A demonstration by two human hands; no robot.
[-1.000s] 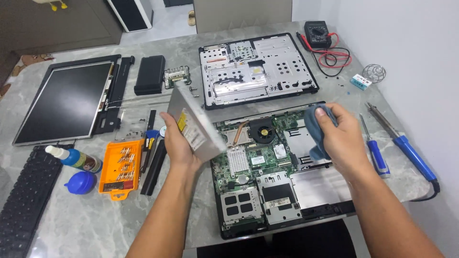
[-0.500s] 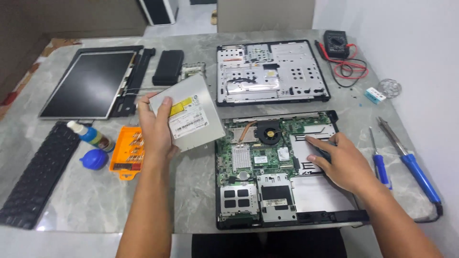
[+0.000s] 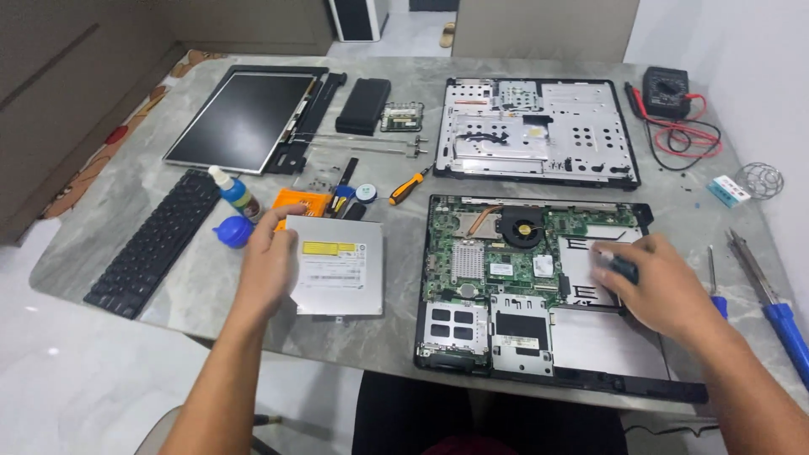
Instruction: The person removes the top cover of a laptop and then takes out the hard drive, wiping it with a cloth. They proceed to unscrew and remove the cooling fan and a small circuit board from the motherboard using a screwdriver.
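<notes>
Left hand [image 3: 268,268] on optical drive [image 3: 337,265] — right hand [image 3: 661,286] on open laptop base [image 3: 539,291].

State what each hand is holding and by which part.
The left hand grips the silver optical drive, which lies flat on the table, by its left edge. The right hand closes around a small dark tool; its gripped part is hidden.

The optical drive [image 3: 339,265] lies flat on the table [image 3: 194,295], left of the opened laptop base [image 3: 539,286], with the left hand [image 3: 268,265] on its left edge and the right hand [image 3: 661,286] resting on the base's right part. Far behind the base lies the removed cover panel [image 3: 539,131], with the multimeter [image 3: 666,91] to its right. The keyboard [image 3: 156,240] lies at the near left, the screen panel [image 3: 240,118] beyond it, and the screwdriver [image 3: 409,187] between drive and cover panel.
</notes>
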